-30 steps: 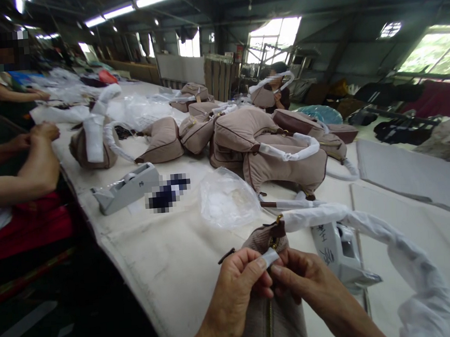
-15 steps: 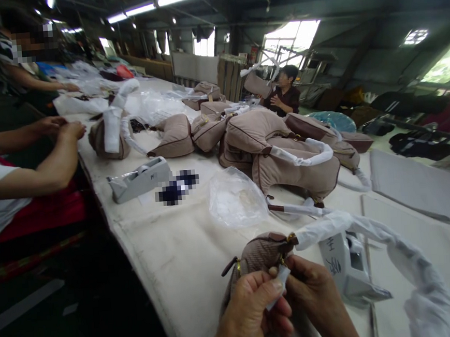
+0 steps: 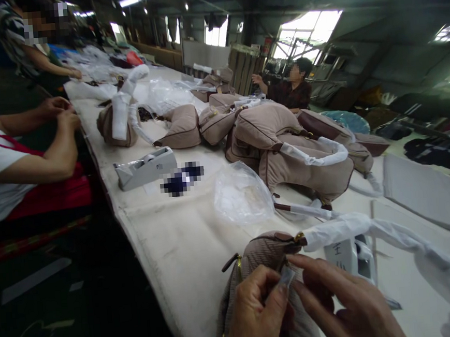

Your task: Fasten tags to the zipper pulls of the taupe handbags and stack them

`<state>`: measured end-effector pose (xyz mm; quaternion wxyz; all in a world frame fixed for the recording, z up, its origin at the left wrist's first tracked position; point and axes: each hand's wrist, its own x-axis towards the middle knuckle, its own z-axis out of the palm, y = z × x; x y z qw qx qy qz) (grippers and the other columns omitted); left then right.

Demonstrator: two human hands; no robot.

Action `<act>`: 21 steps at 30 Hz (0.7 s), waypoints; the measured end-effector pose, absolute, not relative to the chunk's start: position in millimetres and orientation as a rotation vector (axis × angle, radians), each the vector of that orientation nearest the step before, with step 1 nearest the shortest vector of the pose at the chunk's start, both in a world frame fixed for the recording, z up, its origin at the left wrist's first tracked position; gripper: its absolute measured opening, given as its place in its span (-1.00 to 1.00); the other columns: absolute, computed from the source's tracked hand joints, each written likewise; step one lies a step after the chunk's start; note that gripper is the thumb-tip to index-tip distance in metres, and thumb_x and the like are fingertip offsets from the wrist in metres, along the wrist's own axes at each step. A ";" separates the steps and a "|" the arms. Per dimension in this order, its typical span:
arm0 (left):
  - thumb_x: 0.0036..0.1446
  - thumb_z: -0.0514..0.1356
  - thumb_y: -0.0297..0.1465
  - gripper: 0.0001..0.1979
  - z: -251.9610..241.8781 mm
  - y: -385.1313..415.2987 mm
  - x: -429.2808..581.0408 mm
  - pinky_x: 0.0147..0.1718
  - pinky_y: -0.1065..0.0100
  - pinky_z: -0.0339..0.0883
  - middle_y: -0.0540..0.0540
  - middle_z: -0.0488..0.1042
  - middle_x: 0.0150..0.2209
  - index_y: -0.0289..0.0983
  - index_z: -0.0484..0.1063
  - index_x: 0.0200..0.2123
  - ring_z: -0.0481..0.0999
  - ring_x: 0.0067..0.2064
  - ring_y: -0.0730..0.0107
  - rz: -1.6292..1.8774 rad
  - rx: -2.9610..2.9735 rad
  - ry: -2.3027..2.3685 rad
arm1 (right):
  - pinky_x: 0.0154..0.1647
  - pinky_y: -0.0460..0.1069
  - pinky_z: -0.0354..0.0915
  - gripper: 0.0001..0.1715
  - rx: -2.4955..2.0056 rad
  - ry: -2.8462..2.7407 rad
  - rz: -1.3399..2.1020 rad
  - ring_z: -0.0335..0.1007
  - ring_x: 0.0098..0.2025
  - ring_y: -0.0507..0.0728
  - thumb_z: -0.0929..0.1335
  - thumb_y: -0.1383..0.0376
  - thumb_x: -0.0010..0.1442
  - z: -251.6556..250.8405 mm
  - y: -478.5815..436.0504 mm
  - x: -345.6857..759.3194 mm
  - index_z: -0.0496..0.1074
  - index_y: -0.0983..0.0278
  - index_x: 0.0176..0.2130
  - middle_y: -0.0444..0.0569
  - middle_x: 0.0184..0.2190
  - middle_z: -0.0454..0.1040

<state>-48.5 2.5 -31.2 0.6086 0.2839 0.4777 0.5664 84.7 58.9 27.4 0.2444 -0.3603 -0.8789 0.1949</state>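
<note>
Down at the table's near edge, a taupe ribbed-fabric handbag (image 3: 266, 290), lying on the white canvas table cover (image 3: 176, 240), with gold hardware at the top and a white-wrapped strap (image 3: 339, 230) running off to the right. Left hand (image 3: 255, 311) on the bag, thumb and fingers closed in a pinch on a small clear plastic tab (image 3: 286, 277). Right hand (image 3: 348, 304) just beside it, fingers spread apart, though contact with the tab is hard to make out from here. Farther up the table, a clear plastic bag (image 3: 242, 194) holding something white, perhaps tissue, then a grey tape dispenser (image 3: 145, 168) and a heap of taupe handbags (image 3: 285, 143).
</note>
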 end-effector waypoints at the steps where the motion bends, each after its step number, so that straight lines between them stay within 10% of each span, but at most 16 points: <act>1: 0.07 0.16 -0.12 -0.68 -31.0 2.6 -48.9 -0.59 0.45 0.21 0.00 0.34 -0.63 -0.27 0.41 -0.48 0.32 -0.59 0.46 1.321 0.695 1.105 | -0.59 -0.17 0.25 -0.61 -0.936 -2.462 0.518 0.38 -0.58 0.00 0.33 0.29 0.15 30.2 60.5 82.1 0.38 0.18 0.01 -0.09 -0.45 0.50; 4: 0.10 0.14 -0.20 -0.74 -28.8 3.3 -49.1 -0.58 0.44 0.17 0.01 0.33 -0.63 -0.25 0.39 -0.50 0.30 -0.58 0.44 1.332 0.749 1.131 | -0.50 -0.14 0.29 -0.57 -0.895 -2.632 0.556 0.45 -0.44 0.06 0.29 0.30 0.19 33.8 68.3 69.5 0.34 0.19 0.06 -0.01 -0.32 0.52; 10: 0.09 0.15 -0.18 -0.72 -26.9 4.4 -50.2 -0.59 0.44 0.15 0.04 0.28 -0.63 -0.25 0.32 -0.53 0.27 -0.60 0.47 1.321 0.721 1.163 | -0.65 -0.14 0.11 -0.72 -0.833 -2.815 0.518 0.26 -0.62 -0.02 0.23 0.37 0.20 39.6 75.5 60.4 0.36 0.24 -0.53 -0.11 -0.57 0.35; 21: -0.24 0.34 -0.33 -0.73 -30.2 8.9 -56.8 -0.75 0.58 0.06 0.10 0.32 -0.76 -0.25 0.27 -0.56 0.20 -0.77 0.62 0.999 -0.108 0.566 | -0.38 -0.13 0.33 -0.78 -0.398 -2.487 0.268 0.43 -0.34 0.04 0.29 0.42 0.22 7.9 72.9 99.4 0.43 0.32 -0.12 0.00 -0.39 0.46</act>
